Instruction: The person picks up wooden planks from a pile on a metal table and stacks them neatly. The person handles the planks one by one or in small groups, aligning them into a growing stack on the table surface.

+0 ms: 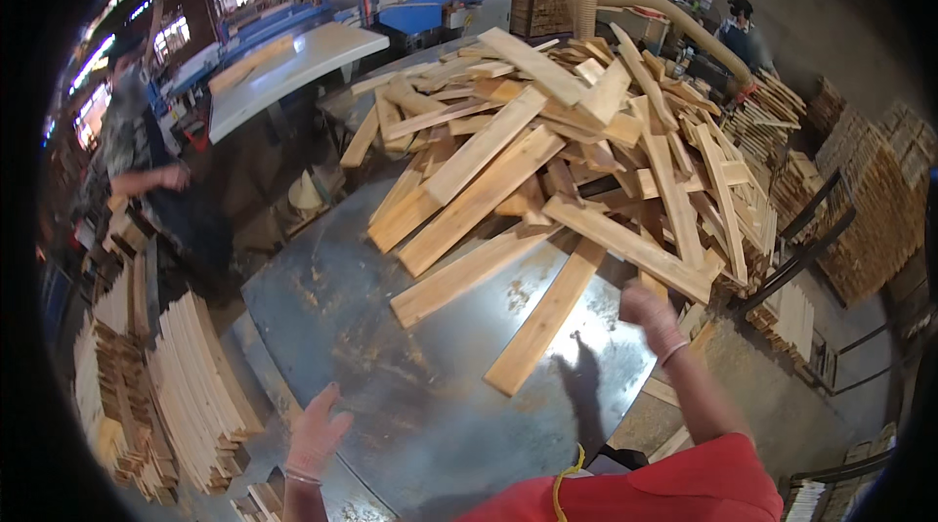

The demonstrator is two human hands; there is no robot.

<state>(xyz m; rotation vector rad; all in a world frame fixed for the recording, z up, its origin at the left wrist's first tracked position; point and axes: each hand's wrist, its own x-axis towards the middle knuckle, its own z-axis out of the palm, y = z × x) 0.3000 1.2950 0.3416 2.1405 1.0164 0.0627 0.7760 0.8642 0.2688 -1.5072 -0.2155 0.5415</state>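
A large heap of loose wooden boards (508, 170) covers the far part of a grey metal-topped table (391, 385). My left hand (320, 431) is over the table's near left edge, fingers apart, holding nothing. On the right, my right hand (647, 312) is raised with its fingers curled in, and no board sticks out of it. It is close to the lower side of a slanting board (635, 249) at the heap's front; whether they touch, I cannot tell. A single board (547, 322) slopes from the heap toward me across the bare metal.
Stacked boards (195, 390) stand at the left. Dark metal rack bars (796, 253) and more wood stacks (874, 200) are on the right. Beyond a white-topped machine table (293, 73), blue machinery stretches back. One person (147, 161) is at the left, another (738, 34) far right.
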